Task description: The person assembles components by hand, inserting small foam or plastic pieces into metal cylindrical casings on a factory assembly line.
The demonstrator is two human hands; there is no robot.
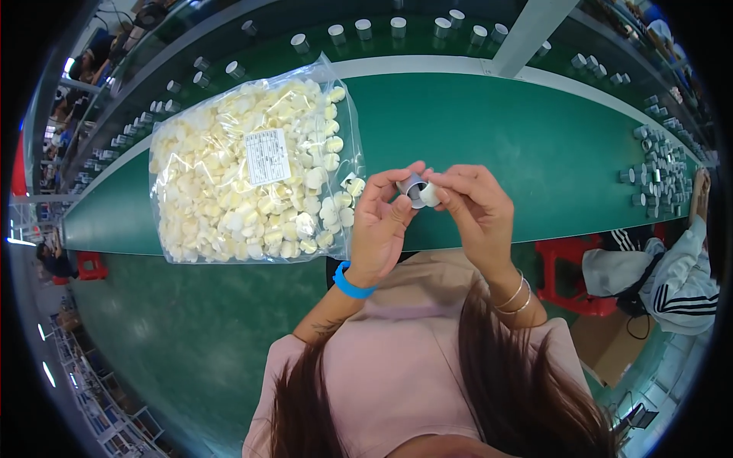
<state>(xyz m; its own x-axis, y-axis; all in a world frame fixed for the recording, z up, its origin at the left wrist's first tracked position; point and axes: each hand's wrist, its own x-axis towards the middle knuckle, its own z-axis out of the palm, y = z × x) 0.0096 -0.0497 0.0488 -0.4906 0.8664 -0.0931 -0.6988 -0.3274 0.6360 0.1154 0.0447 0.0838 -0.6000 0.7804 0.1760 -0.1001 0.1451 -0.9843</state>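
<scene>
My left hand (384, 221) is closed round a small silver-grey cylindrical cup (413, 185), its dark opening turned toward my other hand. Between the thumb and fingers of my right hand (479, 206) is a white round disc (430, 195), pinched right at the mouth of the cup. Whether the disc is partly inside the cup, I cannot tell. To the left of my hands lies a large clear plastic bag (221, 175) full of cream-white discs, with a printed label on top. Several loose discs (356, 186) show near its open right side.
Green work table (496, 130) runs under everything. Beyond it, a dark belt carries several silver cylinders (398, 27) behind a pale rail (427, 67) and post (532, 34). More cylinders (658, 172) cluster at the far right beside another person (687, 259). A red stool (569, 275) stands there.
</scene>
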